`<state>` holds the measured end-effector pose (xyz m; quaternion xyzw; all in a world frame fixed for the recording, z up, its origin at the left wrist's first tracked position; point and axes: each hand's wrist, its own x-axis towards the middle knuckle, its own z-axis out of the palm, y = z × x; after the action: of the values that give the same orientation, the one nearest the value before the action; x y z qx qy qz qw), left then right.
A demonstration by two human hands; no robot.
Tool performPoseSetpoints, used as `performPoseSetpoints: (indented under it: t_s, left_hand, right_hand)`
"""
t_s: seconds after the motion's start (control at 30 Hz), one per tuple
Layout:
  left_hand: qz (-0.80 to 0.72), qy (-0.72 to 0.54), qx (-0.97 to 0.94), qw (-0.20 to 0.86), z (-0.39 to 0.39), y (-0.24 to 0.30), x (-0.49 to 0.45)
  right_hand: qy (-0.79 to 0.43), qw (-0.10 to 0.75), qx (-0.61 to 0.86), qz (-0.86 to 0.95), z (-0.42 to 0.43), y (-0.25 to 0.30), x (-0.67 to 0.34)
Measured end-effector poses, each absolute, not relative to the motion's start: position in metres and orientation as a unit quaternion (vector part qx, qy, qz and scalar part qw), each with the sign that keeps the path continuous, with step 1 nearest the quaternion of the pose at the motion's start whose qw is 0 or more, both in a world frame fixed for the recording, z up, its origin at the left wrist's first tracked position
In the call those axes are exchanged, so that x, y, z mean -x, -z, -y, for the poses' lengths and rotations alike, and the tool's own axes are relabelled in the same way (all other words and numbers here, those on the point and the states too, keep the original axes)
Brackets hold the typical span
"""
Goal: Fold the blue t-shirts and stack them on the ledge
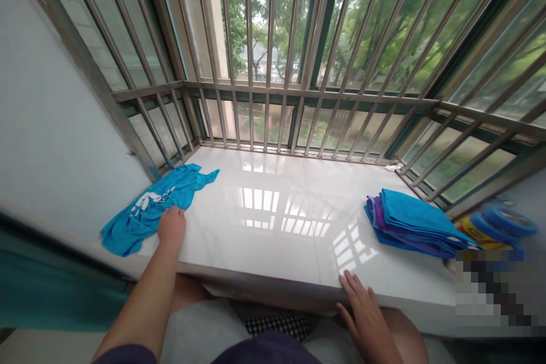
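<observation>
A crumpled blue T-shirt (157,202) with a white print lies at the left end of the white sill. My left hand (172,228) is closed on its near right edge, the fingertips partly hidden. My right hand (362,304) rests at the front edge of the sill, fingers stretched and a little apart, with nothing in it. Farther right sits a stack of folded clothes (416,219), blue on top with purple and lilac layers showing at its left side. Neither hand touches that stack.
The glossy white windowsill (273,244) spans the view before me. Metal bars (271,91) enclose it at the back and sides. A blue-lidded container (495,230) with a yellow label stands at the right end, beside a blurred-out patch. A teal curtain (55,284) hangs at lower left.
</observation>
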<state>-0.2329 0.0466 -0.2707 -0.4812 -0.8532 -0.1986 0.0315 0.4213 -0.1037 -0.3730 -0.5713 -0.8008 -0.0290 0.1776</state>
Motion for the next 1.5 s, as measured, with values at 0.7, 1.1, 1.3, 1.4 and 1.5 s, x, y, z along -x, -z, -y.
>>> performPoseSetpoints:
  t_s: [0.7,1.1,1.3,1.4,1.5]
  left_hand:
    - [0.408,0.043,0.836,-0.365,0.045,0.243,-0.049]
    - [0.652,0.161,0.668,-0.321,0.018,0.251,0.035]
    - [0.725,0.158,0.640,-0.199,-0.023,0.269,-0.032]
    - [0.712,0.160,0.646,-0.221,-0.040,0.263,-0.053]
    - [0.656,0.177,0.677,-0.284,-0.035,0.252,-0.081]
  right_hand:
    - [-0.022,0.020,0.600,0.799,0.078,0.310,-0.392]
    - [-0.095,0.080,0.499,0.858,0.073,0.301,-0.313]
    - [-0.176,0.046,0.483,0.857,0.084,0.280,-0.301]
    - [-0.222,0.069,0.470,0.852,0.094,0.272,-0.310]
    - [-0.256,0.159,0.503,0.810,0.099,0.272,-0.310]
